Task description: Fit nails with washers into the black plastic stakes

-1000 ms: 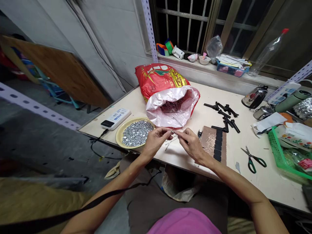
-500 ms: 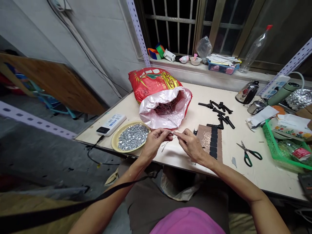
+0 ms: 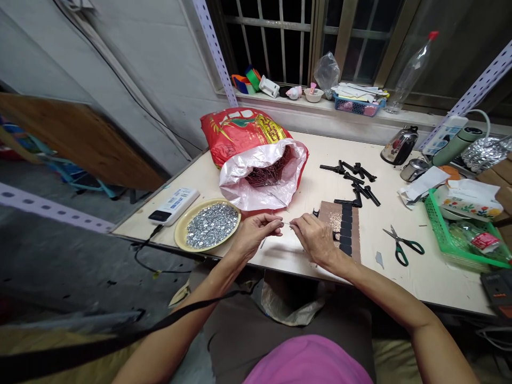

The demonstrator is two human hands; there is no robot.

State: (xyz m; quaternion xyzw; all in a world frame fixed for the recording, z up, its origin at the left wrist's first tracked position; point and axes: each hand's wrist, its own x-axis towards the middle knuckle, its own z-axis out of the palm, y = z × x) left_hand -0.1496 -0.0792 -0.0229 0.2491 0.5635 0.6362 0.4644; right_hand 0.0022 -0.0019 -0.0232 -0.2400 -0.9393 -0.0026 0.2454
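Observation:
My left hand (image 3: 255, 236) and my right hand (image 3: 314, 239) meet above the table, their fingertips pinching a thin metal nail (image 3: 285, 224) between them. Left of my left hand lies a yellow plate (image 3: 180, 238) heaped with small silvery washers (image 3: 212, 225). Beyond my hands, a red woven sack (image 3: 240, 133) with a white plastic liner (image 3: 256, 194) holds a mass of dark nails (image 3: 266, 176). Right of my right hand sits a brown board (image 3: 330, 216) with black squares along it.
Black metal pieces (image 3: 352, 178) lie on the pale table (image 3: 384, 272) beyond the board. Green-handled scissors (image 3: 403, 244) and a green plastic basket (image 3: 442, 224) are at the right. A white power bank (image 3: 174, 207) lies near the left edge. A window sill runs behind.
My head has turned, so the whole scene slides left and up in view. My hands stay together at the thin nail, their fingertips slightly repositioned.

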